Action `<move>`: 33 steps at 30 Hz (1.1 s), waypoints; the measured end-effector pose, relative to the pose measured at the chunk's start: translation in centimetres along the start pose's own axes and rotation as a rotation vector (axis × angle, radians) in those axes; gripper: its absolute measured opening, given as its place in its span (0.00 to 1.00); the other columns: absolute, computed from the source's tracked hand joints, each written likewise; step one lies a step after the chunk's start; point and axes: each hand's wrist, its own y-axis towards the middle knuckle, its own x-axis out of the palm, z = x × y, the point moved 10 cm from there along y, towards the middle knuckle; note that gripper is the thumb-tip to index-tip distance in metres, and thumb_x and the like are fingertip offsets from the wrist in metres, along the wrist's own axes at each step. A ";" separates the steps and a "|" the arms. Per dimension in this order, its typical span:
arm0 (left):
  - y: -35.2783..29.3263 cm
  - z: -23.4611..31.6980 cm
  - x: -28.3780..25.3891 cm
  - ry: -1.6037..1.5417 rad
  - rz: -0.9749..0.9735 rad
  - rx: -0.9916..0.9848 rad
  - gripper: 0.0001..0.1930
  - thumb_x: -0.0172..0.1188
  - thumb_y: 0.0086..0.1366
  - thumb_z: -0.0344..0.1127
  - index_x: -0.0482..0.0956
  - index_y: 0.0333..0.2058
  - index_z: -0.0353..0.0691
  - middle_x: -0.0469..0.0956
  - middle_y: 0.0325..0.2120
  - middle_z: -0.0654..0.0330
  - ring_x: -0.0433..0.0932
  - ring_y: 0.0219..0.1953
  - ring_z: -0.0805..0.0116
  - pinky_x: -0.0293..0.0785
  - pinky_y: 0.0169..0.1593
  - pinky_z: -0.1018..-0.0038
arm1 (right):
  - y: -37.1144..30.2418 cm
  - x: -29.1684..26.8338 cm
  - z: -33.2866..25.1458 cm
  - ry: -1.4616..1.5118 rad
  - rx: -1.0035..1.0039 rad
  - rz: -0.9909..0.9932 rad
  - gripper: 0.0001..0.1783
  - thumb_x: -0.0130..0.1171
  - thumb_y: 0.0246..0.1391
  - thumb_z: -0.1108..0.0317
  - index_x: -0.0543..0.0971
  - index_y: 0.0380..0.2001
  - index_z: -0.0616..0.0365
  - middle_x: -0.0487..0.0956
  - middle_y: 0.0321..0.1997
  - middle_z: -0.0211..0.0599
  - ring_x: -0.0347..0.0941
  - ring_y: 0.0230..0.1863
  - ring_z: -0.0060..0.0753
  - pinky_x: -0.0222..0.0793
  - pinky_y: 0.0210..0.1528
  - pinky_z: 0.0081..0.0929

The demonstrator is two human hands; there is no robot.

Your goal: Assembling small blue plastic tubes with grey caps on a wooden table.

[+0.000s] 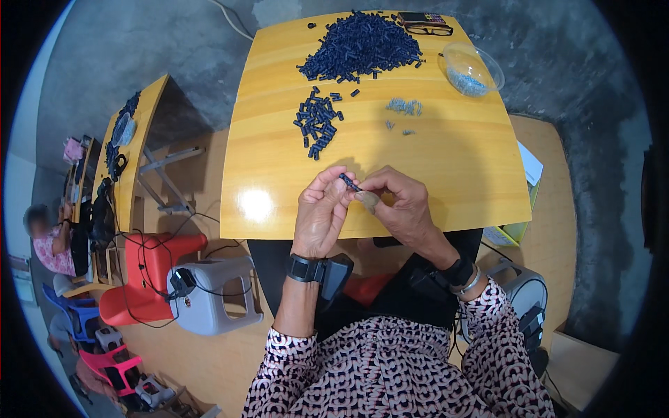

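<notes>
A small dark blue cylindrical plastic piece is held above the near part of the yellow table. My left hand pinches its far end between thumb and fingers. At the near end, my right hand closes on the same piece; a tan cover sits on one of its digits. Whether a screw is between those fingertips I cannot make out. Beyond my hands lie a loose group of similar dark pieces and, to the right, a little pile of silver screws.
A large heap of dark pieces covers the table's far side. A clear bowl of screws stands at the far right, near eyeglasses and a calculator. Left are a red stool, a grey stool, cables and a seated person.
</notes>
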 end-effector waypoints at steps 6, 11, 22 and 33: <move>0.0 0.0 -0.1 -0.001 -0.003 0.016 0.12 0.52 0.63 0.25 0.72 0.46 0.33 0.76 0.38 0.55 0.75 0.39 0.69 0.74 0.44 0.77 | 0.0 0.2 0.3 0.027 0.043 -0.022 0.05 0.61 0.45 0.79 0.77 0.29 0.65 0.77 0.30 0.36 0.72 0.31 0.22 0.66 0.33 0.18; 0.0 0.0 -0.2 -0.003 -0.012 0.014 0.12 0.52 0.63 0.25 0.72 0.46 0.33 0.76 0.38 0.54 0.75 0.39 0.70 0.74 0.44 0.77 | 0.1 0.1 -0.2 0.014 0.006 -0.005 0.07 0.59 0.43 0.80 0.77 0.30 0.66 0.75 0.28 0.36 0.72 0.28 0.23 0.67 0.30 0.18; 0.1 0.0 -0.1 -0.010 -0.027 0.019 0.12 0.53 0.63 0.25 0.72 0.46 0.33 0.76 0.38 0.55 0.74 0.38 0.71 0.73 0.43 0.78 | 0.1 0.1 -0.3 -0.002 -0.025 -0.010 0.07 0.58 0.42 0.81 0.76 0.29 0.65 0.74 0.27 0.36 0.71 0.28 0.24 0.66 0.28 0.18; 0.1 -0.1 -0.2 -0.018 -0.051 0.006 0.12 0.52 0.63 0.24 0.73 0.45 0.36 0.76 0.39 0.55 0.75 0.41 0.70 0.74 0.47 0.76 | 0.2 0.3 -0.1 -0.019 -0.004 -0.006 0.05 0.60 0.45 0.80 0.76 0.29 0.65 0.77 0.29 0.37 0.73 0.31 0.25 0.67 0.33 0.19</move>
